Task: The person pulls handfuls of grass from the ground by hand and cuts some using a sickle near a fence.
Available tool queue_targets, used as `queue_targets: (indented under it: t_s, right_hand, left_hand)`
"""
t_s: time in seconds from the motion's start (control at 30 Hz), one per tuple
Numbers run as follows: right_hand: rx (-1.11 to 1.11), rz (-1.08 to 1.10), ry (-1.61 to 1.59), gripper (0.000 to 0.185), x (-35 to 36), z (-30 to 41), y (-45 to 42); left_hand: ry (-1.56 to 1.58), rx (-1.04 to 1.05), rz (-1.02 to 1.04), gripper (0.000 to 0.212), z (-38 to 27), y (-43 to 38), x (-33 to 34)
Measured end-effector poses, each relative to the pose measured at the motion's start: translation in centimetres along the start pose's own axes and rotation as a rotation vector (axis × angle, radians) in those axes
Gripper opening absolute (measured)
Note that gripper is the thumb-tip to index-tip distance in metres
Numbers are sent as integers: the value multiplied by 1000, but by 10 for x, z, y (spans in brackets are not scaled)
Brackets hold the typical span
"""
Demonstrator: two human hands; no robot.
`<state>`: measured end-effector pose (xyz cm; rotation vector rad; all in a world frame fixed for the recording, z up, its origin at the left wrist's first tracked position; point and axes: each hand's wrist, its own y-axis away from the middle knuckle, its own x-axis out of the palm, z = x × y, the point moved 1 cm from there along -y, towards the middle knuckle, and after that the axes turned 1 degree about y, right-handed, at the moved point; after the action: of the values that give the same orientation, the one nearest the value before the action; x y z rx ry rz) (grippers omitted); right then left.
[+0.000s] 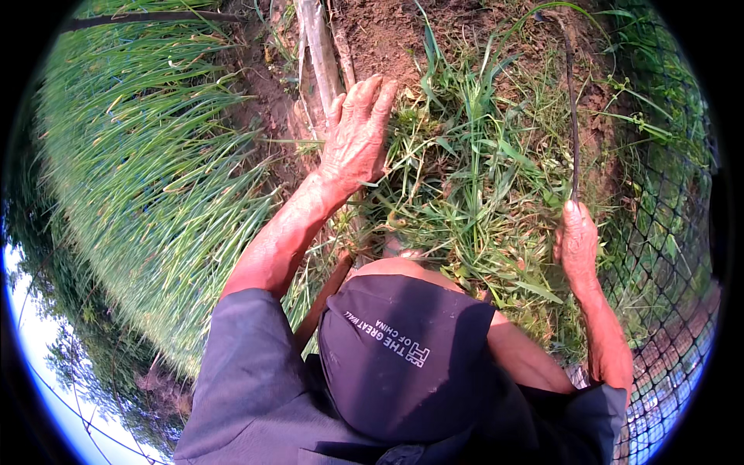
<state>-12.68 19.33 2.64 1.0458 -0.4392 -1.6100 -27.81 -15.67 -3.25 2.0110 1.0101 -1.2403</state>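
Observation:
My left hand [359,131] is spread over the ground, its fingertips beside a weathered wooden pole [319,52]; nothing shows in its grip. At the right, my right hand [575,241] is closed around the lower end of a thin, dark, curved rod [572,104], perhaps a tool handle. The rod reaches up to a small dark hooked end [542,17] at the top right, partly behind a grass blade. Between my hands lie cut or flattened grass and weeds [476,168] on reddish soil.
Dense, long-leaved green plants [151,168] fill the left side. Black mesh netting [668,232] runs down the right side. A brown wooden stick [322,302] leans beside my bent knee. Bare soil [378,35] shows at the top, and a dark pole [151,18] crosses the top left.

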Motion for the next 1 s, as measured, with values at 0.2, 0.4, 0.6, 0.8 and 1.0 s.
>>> queue_targets:
  t_s: [0.2,0.4,0.6,0.8,1.0]
  right_hand:
    - [-186,-38,490,46,-21,6,8]
    - [-259,167,655,47,15,29,-24]
    - [-169,232,847,40,-11,-30,-8]
    - [-33,233,725,35,-46,-65,47]
    - [-266,242,760,43,37,23,-28]
  left_hand:
    - [266,329,105,68,-38,-57,49]
    - [186,236,-13,29,-41,-32,55]
    - [261,314,114,37,-18,-17,54]
    - [257,360,166,30,-15,-9,43]
    - [290,397,152,31,-10,1,41]
